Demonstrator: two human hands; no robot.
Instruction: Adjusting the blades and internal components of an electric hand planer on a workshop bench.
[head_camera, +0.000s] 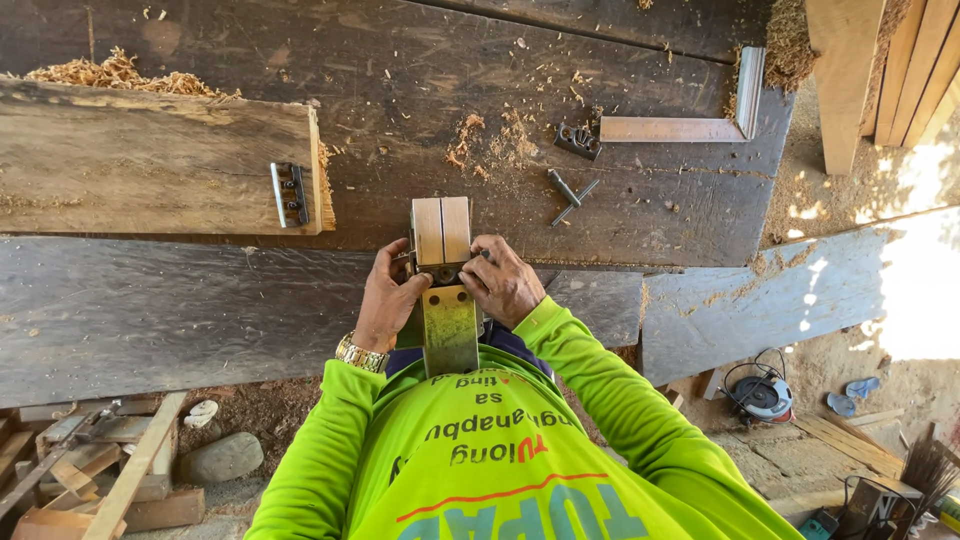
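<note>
Bracing the upturned hand planer (445, 280) against your belly at the workbench (150, 310) edge, you had your left hand (385, 300) and right hand (503, 282) clamped round its middle, probably steadying it.

Dark weathered plank workbench (150, 310); grey board (140, 160) at its left edge with a metal blade plate (290, 194) on the board's right end. Steel try square (700, 115) near far right corner, two bolts (570, 195) mid-surface. Round power tool (762, 397) on ground, right.
</note>
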